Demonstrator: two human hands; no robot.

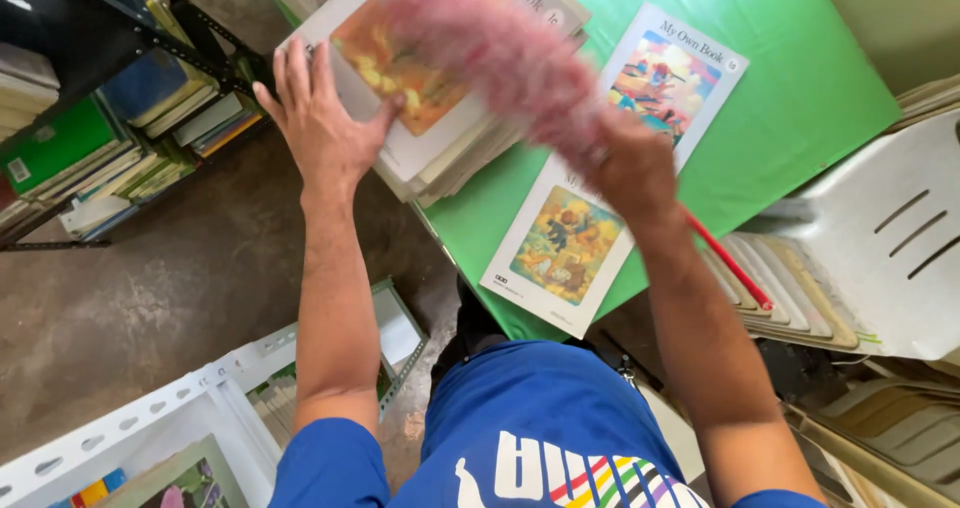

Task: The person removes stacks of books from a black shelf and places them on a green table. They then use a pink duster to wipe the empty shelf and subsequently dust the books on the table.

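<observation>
While left hand (322, 118) steadies, stack's edge (440, 173) overhanging.

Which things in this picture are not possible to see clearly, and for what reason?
- Head view: the pink duster is smeared by motion; its shape is unclear.
- The right hand is blurred too, so its grip cannot be judged.
- The top book on the stack is partly covered by the duster and the left hand.
- The shelf books are cut by the left edge.

A stack of thin picture books (440, 128) lies at the far left edge of a green table (800, 88), its top cover showing an orange illustration. A blurred pink feather duster (490, 43) sweeps across the stack, tilted toward the right.
</observation>
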